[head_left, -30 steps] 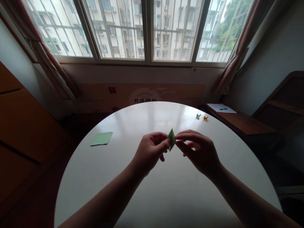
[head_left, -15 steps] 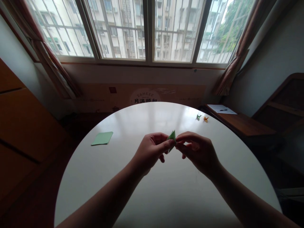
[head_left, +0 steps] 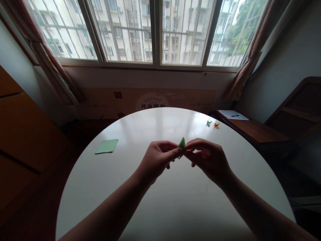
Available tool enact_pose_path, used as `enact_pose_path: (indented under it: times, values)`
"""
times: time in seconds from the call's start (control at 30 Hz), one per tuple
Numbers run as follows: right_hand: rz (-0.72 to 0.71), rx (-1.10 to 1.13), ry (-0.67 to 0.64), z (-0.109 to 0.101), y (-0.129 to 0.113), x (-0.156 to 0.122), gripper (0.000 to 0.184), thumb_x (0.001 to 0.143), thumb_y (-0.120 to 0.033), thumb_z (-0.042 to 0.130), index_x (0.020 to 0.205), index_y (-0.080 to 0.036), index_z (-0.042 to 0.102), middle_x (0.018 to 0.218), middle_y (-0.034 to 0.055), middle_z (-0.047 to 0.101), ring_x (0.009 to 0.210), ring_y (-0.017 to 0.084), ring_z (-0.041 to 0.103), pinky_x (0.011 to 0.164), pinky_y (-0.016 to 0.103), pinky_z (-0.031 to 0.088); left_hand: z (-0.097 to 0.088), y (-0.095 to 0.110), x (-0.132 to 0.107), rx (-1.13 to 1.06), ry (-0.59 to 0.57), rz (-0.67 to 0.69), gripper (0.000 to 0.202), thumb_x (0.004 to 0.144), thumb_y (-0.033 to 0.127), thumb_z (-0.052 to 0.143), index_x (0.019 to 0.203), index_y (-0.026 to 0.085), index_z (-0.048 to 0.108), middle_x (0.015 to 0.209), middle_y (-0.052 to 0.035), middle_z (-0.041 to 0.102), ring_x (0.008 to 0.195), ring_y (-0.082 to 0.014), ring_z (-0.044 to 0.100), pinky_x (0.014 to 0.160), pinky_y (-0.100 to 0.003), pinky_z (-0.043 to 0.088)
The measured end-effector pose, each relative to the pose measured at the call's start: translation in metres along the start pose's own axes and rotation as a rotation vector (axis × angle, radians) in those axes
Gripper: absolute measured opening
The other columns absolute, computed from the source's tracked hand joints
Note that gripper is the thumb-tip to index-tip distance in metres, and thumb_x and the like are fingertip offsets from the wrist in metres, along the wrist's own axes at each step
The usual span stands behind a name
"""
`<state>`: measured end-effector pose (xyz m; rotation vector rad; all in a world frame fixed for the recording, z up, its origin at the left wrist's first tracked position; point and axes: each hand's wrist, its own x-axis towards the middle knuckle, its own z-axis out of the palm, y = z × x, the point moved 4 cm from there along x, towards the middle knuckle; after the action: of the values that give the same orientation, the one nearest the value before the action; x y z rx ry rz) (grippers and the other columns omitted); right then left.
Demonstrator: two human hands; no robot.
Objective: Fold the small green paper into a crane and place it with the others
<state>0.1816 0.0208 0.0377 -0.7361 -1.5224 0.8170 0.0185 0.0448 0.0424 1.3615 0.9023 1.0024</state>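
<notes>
Head view: your left hand (head_left: 153, 160) pinches small folded green paper (head_left: 182, 143) over white counter (head_left: 190, 201); your right hand (head_left: 210, 158) pinches its edge. Step looks like mid-fold; next move likely calls for firm left grip, careful right-hand creasing.

White, glossy, round-edged table (head_left: 155, 207); pale reflections across far part. Left side: flat stack of light-green squarish paper (head_left: 107, 146). Far right, near edge: small green bird-like folded-paper figure (head_left: 209, 123), just beside small orange bird-like folded-paper figure (head_left: 216, 125).

Folded green paper (head_left: 182, 143), tip upward
</notes>
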Motion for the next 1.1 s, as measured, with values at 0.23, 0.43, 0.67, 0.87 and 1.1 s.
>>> enact_pose_path:
  times: [0.23,0.43,0.67,0.87,1.1]
  values:
    - [0.046,0.216,-0.053,0.001,0.009,0.001,0.015,0.085,-0.017,0.074,0.096,-0.026,0.079,0.088,0.0048,0.069,0.069,0.015,0.066,0.044,0.021,0.053,0.001,-0.001,0.000,-0.028,-0.032,-0.014,0.022,0.070,0.034,0.084,0.075,0.014,0.077,0.058,-0.0007,0.062,0.049,-0.0078,0.045,0.039,-0.015,0.033]
    - [0.109,0.297,-0.015,0.004,0.019,-0.001,0.015,0.082,-0.015,0.077,0.094,-0.025,0.079,0.086,0.0035,0.071,0.069,0.015,0.064,0.044,0.020,0.054,0.002,-0.002,0.000,-0.029,-0.045,-0.024,0.023,0.073,0.035,0.081,0.072,0.013,0.075,0.058,-0.0007,0.061,0.050,-0.0079,0.046,0.039,-0.015,0.035]
    - [0.215,0.327,0.101,0.005,0.030,-0.004,0.013,0.081,-0.020,0.079,0.093,-0.024,0.079,0.080,0.0037,0.073,0.068,0.016,0.064,0.043,0.021,0.053,0.002,-0.002,0.000,0.050,-0.027,0.048,0.029,0.078,0.041,0.076,0.079,0.012,0.075,0.063,-0.0030,0.061,0.053,-0.0101,0.049,0.038,-0.016,0.038]
    - [0.191,0.299,0.131,0.005,0.032,-0.004,0.012,0.080,-0.019,0.079,0.091,-0.024,0.079,0.080,0.0030,0.071,0.068,0.016,0.064,0.043,0.020,0.051,0.002,-0.002,0.000,0.087,-0.048,0.046,0.032,0.082,0.042,0.072,0.082,0.011,0.076,0.063,-0.0041,0.060,0.054,-0.0111,0.050,0.037,-0.017,0.039]
    - [0.061,0.148,0.093,0.007,0.021,-0.002,0.018,0.081,-0.017,0.078,0.096,-0.027,0.078,0.086,0.0024,0.069,0.070,0.015,0.063,0.043,0.022,0.052,0.004,-0.002,-0.001,0.094,-0.075,0.040,0.032,0.084,0.041,0.068,0.083,0.010,0.076,0.065,-0.0047,0.061,0.057,-0.0116,0.050,0.039,-0.016,0.040]
